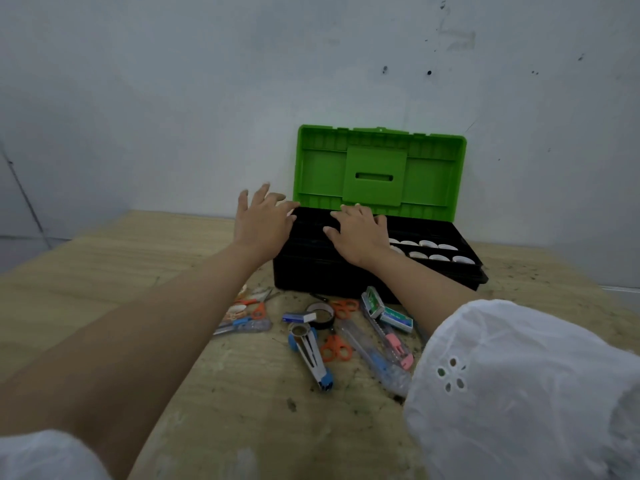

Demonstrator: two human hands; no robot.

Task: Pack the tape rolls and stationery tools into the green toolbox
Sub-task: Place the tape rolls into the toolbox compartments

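Note:
The toolbox point(304, 271) has a black body and a green lid point(379, 168) standing open against the wall. Several white tape rolls point(438, 252) sit in rows in its right half. My left hand point(265, 220) hovers at the box's left rim with fingers spread, holding nothing. My right hand point(360, 235) lies flat over the middle of the box, fingers apart. On the table in front lie orange scissors point(336, 348), a dark tape roll point(320, 315), utility knives point(393, 337), staple boxes point(396, 318) and a blue-ended tool point(313, 356).
The wooden table point(225, 410) is stained and runs to a grey wall behind the toolbox. More scissors and small tape rolls point(244, 308) lie under my left forearm. White sleeves fill the lower corners.

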